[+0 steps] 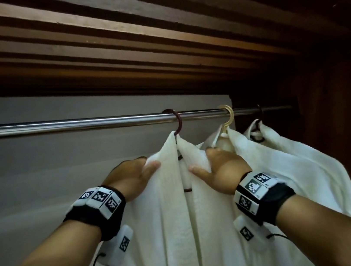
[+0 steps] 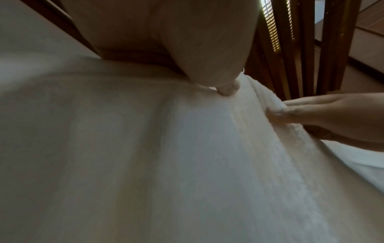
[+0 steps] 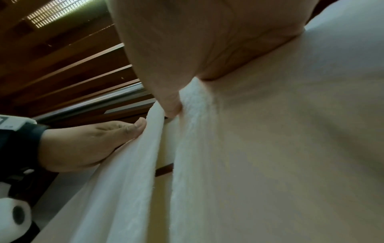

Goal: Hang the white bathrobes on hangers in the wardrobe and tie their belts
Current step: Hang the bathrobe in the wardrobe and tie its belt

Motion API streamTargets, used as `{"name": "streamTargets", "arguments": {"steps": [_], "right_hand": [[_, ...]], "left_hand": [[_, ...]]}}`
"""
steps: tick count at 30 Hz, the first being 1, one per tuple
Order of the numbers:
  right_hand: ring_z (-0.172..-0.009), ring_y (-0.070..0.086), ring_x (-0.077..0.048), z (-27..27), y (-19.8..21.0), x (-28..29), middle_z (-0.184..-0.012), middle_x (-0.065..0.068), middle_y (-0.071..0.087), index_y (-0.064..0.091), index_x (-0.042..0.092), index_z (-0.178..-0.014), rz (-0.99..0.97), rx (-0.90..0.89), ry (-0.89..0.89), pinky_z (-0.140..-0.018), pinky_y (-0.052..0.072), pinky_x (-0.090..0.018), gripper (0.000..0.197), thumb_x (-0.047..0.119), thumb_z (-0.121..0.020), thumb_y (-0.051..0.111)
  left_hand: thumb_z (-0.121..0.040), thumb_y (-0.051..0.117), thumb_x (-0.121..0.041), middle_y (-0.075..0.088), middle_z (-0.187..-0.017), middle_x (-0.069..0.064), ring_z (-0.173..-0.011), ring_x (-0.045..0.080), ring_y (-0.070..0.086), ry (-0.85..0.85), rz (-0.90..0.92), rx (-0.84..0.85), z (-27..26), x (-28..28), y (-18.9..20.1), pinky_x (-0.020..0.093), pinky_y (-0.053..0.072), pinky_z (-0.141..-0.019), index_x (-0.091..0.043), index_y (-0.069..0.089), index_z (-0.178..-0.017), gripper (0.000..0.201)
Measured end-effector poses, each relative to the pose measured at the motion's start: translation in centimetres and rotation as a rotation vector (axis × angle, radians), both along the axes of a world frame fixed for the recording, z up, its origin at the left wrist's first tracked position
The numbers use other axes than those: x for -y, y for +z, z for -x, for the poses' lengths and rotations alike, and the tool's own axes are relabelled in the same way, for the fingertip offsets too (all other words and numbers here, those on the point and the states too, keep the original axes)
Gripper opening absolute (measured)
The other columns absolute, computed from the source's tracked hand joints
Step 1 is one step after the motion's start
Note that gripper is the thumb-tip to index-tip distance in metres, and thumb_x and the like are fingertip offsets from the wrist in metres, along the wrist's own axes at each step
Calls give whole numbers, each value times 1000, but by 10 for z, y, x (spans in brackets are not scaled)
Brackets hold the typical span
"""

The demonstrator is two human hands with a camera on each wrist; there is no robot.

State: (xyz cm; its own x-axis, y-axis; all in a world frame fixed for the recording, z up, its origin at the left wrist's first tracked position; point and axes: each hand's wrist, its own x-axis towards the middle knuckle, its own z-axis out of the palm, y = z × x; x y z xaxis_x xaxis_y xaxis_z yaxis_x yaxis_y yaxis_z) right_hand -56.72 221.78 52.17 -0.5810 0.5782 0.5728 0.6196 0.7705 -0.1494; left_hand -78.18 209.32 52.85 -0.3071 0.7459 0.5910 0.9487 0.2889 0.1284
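White bathrobe (image 1: 175, 212) on dark hanger (image 1: 178, 121) at 12 o'clock on steel rail (image 1: 66, 124), left hand (image 1: 131, 176) and right hand (image 1: 220, 167) gripping its collar, two more robes (image 1: 288, 161) at 2 o'clock

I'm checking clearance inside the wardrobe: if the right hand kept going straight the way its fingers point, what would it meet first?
The right hand already holds the front bathrobe, pointing up and inward. Straight on, it would probably press into the second bathrobe on the gold hanger; depth is unclear.
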Motion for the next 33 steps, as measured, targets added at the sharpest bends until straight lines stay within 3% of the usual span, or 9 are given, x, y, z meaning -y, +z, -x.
{"name": "streamTargets", "arguments": {"steps": [5,7,10,15,20,26,30,33], "right_hand": [[-97,59,-23,31,14,17,-107,2,62,54,25,-112,19,-31,-13,-86,49,-42,63,76,-84,31],[-100,61,-23,43,15,20,-107,1,65,58,27,-114,15,-24,14,-91,47,-45,62,74,-86,29],[-99,63,-25,51,11,16,-104,-2,67,60,24,-110,2,-51,18,-87,48,-40,61,73,-88,30],[-89,64,-27,52,8,18,-92,-5,66,61,19,-91,16,-134,-64,-81,49,-38,64,73,-88,26],[-87,59,-28,53,16,28,-89,-5,61,54,19,-88,96,-144,-111,-91,46,-45,53,68,-88,32],[-83,59,-27,54,16,35,-84,-3,60,53,20,-86,76,-149,-103,-79,48,-39,39,55,-90,36],[-78,56,-27,59,18,39,-83,-4,60,54,18,-86,80,-148,-102,-69,41,-34,36,50,-92,36],[-82,59,-29,62,15,38,-88,-7,63,55,17,-87,96,-181,-99,-70,41,-33,37,50,-91,39]], "left_hand": [[-84,31,-79,65,-98,-4,-86,17,60,72,2,-24,-1,-1,4,33,46,-74,-27,59,-103,63],[-78,34,-84,65,-94,-6,-82,15,60,100,-24,-24,4,-1,2,33,49,-74,-27,60,-101,67],[-71,34,-90,65,-84,-9,-74,12,61,138,-81,-25,12,1,-5,33,53,-72,-29,62,-93,71],[-76,20,-87,65,-75,-8,-69,11,60,49,-146,-15,19,2,-12,31,49,-66,-26,64,-80,75],[-77,11,-85,68,-83,-5,-81,18,62,-68,-118,-14,20,8,-15,36,50,-75,-25,66,-88,82],[-82,27,-82,70,-80,-2,-77,16,65,-137,-83,139,20,14,-18,41,53,-79,-18,67,-80,76],[-80,30,-83,70,-80,-6,-78,13,66,-155,-70,170,22,18,-17,40,54,-80,-24,70,-81,71],[-78,29,-86,69,-76,-4,-73,14,65,-136,-47,136,24,19,-14,40,54,-77,-21,68,-77,76]]}}
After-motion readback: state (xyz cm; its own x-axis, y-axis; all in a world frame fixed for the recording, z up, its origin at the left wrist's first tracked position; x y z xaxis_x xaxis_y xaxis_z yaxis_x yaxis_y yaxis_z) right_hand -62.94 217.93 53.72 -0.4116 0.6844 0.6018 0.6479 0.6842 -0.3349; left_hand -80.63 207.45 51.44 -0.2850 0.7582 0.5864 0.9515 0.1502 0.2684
